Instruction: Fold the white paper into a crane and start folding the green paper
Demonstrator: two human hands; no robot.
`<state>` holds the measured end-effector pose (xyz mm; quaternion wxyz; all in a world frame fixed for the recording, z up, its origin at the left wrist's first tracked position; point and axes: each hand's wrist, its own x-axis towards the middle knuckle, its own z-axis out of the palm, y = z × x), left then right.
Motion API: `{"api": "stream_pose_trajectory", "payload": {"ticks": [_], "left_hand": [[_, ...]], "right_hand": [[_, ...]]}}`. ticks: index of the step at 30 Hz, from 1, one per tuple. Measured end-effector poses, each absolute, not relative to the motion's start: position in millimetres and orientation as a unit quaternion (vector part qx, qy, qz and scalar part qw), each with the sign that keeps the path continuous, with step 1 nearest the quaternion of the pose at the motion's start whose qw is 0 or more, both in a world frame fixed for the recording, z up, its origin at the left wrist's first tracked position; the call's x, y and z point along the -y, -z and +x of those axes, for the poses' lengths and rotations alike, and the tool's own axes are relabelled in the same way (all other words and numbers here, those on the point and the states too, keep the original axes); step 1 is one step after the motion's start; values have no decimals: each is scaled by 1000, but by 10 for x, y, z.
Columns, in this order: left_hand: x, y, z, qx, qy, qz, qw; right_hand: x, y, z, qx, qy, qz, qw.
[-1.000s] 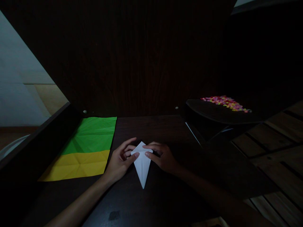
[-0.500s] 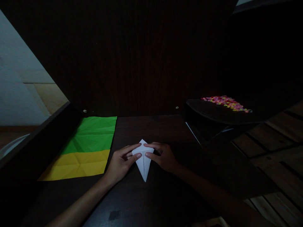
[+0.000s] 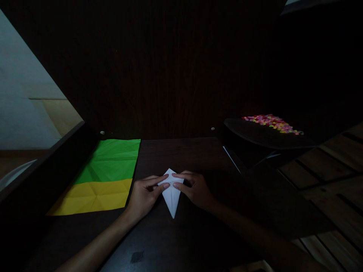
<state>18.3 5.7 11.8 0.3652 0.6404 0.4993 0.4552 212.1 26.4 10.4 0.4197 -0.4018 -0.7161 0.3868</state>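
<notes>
Left hand (image 3: 145, 194) and right hand (image 3: 195, 189) pinch white folded paper (image 3: 171, 192) right of green sheet (image 3: 112, 160). Risk: uneven finger pressure skews crease; dim light hides misalignment.

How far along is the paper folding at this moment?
Done: the white paper is already folded into a narrow kite shape with a centre seam, its point toward the person. In hand: left hand and right hand press its upper flaps on the table. Left: the green sheet and yellow sheet lie creased but flat.
</notes>
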Motion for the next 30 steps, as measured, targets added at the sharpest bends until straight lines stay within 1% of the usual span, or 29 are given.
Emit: {"api": "stream_pose_trajectory", "payload": {"ticks": [11, 22, 24, 27, 30], "left_hand": [[-34, -95, 160, -486, -455, 691, 282], [-41, -108, 162, -480, -457, 687, 299], [-50, -119, 167, -485, -456, 679, 310], [-59, -127, 184, -500, -462, 649, 341], [-64, -102, 200, -499, -491, 584, 411]], "right_hand": [[-244, -87, 2101, 722, -320, -426, 442], [-254, -51, 2105, 711, -339, -409, 460], [-263, -55, 2108, 705, -358, -409, 456], [-281, -58, 2104, 650, -434, -427, 455], [-302, -45, 2090, 576, -523, -431, 458]]}}
